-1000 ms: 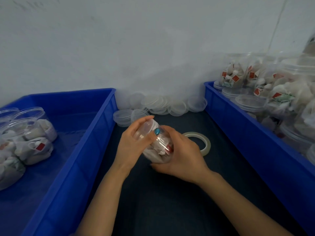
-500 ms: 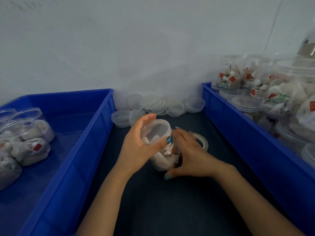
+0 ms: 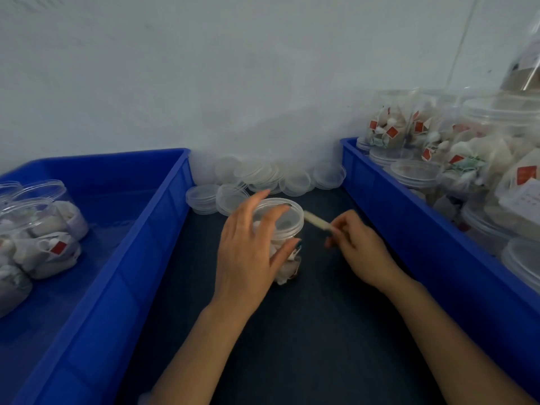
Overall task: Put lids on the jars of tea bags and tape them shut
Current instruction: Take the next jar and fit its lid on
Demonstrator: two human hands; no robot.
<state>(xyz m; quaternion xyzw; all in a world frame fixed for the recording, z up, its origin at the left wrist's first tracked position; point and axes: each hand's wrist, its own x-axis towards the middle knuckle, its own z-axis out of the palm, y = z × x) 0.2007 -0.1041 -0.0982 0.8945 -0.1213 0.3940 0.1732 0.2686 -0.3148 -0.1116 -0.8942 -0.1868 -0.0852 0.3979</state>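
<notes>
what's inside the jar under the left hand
White tea bags show through the clear wall of the jar, packed down to the bottom. The left hand covers the jar's left side, so whatever sits there is hidden.

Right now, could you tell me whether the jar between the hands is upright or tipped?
Upright: the jar stands on its base, lid on top, with the left hand round it.
</notes>
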